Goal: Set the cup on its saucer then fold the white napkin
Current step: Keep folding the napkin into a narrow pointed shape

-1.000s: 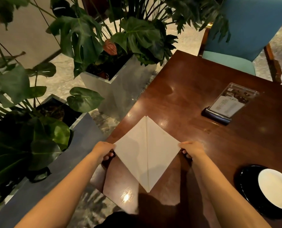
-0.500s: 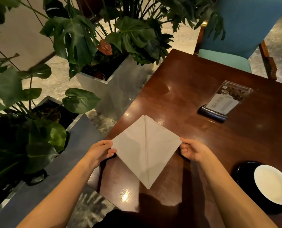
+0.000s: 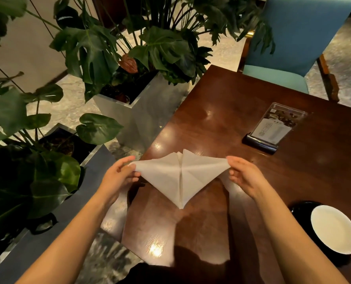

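Observation:
The white napkin (image 3: 170,177) is a kite shape with a centre crease, its near point resting on the dark wooden table (image 3: 242,124). My left hand (image 3: 119,177) pinches its left corner and my right hand (image 3: 244,177) pinches its right corner, both corners lifted off the table. At the lower right, a dark cup with a white inside (image 3: 334,232) sits on a black saucer (image 3: 297,210).
A clear menu stand on a dark base (image 3: 273,130) stands on the table beyond my right hand. A blue chair (image 3: 289,48) is at the far side. Metal planters (image 3: 150,111) with large-leaved plants crowd the table's left edge.
Both hands have lifted the napkin's side corners off the table, so the flat kite now sags between them. The cup and saucer have not moved.

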### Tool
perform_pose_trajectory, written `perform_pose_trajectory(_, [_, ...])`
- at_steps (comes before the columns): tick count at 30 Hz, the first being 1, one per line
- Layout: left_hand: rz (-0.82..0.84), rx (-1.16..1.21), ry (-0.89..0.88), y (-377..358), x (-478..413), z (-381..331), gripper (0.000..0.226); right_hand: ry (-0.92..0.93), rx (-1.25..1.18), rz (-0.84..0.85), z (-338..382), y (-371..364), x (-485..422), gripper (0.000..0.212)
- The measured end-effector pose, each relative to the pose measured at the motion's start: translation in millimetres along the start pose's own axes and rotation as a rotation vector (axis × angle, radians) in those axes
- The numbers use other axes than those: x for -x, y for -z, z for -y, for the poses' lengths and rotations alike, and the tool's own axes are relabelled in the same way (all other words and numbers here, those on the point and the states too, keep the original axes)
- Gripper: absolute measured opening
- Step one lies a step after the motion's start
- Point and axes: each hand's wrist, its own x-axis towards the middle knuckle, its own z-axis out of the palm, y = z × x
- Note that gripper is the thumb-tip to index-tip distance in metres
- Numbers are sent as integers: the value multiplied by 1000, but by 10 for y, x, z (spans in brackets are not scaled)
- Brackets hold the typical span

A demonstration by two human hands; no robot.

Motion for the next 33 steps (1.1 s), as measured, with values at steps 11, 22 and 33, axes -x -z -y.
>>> perform_pose_trajectory(11, [-240,-857,-694,-206,-282,-658,11,268,304,-97,786,-259,174,11])
perform_pose_trajectory(22, [-127,-885,-851,-29,-43,393,8,381,436,-111,-183,56,286,20])
perform_pose_trajectory(33, [11,-1095,-558,90,344,1140,33,312,961,-157,-933,323,422,20])
